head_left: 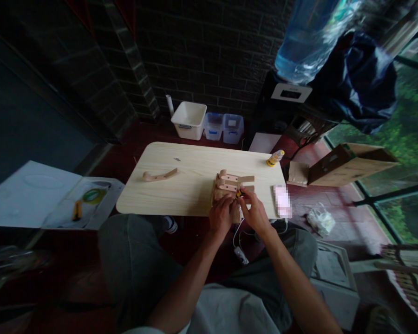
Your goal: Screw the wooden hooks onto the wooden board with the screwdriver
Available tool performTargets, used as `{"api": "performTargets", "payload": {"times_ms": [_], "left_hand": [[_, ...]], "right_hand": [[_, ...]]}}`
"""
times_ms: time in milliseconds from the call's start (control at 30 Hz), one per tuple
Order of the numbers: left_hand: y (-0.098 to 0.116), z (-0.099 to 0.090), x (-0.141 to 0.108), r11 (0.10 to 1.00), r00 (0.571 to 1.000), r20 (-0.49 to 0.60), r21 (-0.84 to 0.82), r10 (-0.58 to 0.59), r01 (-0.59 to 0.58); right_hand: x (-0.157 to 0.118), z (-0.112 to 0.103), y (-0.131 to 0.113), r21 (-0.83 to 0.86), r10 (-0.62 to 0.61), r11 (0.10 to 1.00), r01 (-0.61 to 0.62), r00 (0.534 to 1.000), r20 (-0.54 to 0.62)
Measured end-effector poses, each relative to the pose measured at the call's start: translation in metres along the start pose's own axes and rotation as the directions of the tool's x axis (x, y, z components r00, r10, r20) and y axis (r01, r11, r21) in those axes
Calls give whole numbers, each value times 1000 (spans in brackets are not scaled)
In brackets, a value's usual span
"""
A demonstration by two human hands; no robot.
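Note:
At the table's near edge, a wooden assembly [216, 184] carries curved wooden arms [230, 177] with dark round spots. My left hand [222, 212] has its fingers curled on the near end of this assembly, steadying a wooden piece. My right hand [253, 209] is closed around a short yellow-and-black tool [239, 193], which looks like a stubby screwdriver. It meets the wood just right of my left fingertips; its tip is hidden. A loose curved wooden piece [160, 176] lies apart on the left of the table.
The pale table [191, 160] also bears a yellow-capped bottle [276, 158], a blurred pink phone-like object [282, 201] and a tiny grey item [177, 159]. Plastic bins [190, 125] stand behind; a cardboard box [348, 164] is at right. An open white case [87, 202] lies left.

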State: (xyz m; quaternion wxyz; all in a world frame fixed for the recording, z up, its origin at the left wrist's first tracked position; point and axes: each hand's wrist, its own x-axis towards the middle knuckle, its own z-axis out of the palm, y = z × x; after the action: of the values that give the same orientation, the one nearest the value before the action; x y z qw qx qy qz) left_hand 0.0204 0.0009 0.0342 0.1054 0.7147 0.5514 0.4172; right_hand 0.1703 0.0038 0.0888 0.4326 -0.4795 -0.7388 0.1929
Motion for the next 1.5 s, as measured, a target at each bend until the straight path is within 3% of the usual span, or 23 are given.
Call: {"api": "performTargets", "payload": {"times_ms": [533, 833, 1100, 1500], "left_hand": [[1, 2, 1, 1000, 1000, 2, -25, -4, 4], [1, 2, 1, 999, 1000, -17, -47, -25, 24], [3, 3, 1, 1000, 1000, -16, 20, -12, 12], [3, 3, 1, 1000, 999, -28, 19, -15, 15]], "right_hand": [[-2, 7, 11, -20, 21, 1000, -23, 995, -97], [0, 11, 7, -64, -46, 997, 38, 989, -137], [0, 2, -10, -58, -43, 998, 40, 997, -57], [4, 1, -6, -26, -31, 999, 29, 996, -85]]}}
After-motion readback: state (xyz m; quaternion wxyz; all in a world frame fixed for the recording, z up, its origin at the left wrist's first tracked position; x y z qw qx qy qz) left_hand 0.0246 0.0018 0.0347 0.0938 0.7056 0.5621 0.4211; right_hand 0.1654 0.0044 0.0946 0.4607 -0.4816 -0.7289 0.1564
